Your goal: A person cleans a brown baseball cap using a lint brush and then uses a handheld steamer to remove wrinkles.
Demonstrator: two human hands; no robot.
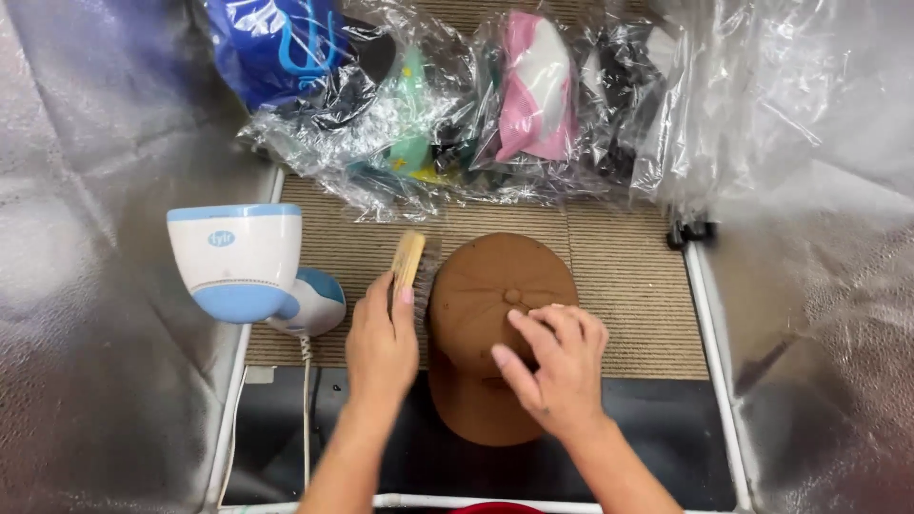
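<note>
Brown cap (495, 314) (brim toward camera), wooden brush (409, 262) upright

A white and blue handheld steamer (246, 271) sits at the left edge of the ribbed worktop (628, 286), its cord (306, 409) hanging down. Clear plastic bags of caps (457, 105) lie piled along the far edge, with crinkled silver sheeting (95, 286) on both sides.

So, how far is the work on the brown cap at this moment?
Done: nothing can be judged finished; the brown cap shows no visible cleaned area. In hand: the left hand presses a wooden brush on the cap's left side, while the right hand steadies the crown. Left: the white and blue steamer stands untouched, and bagged caps lie behind.
</note>
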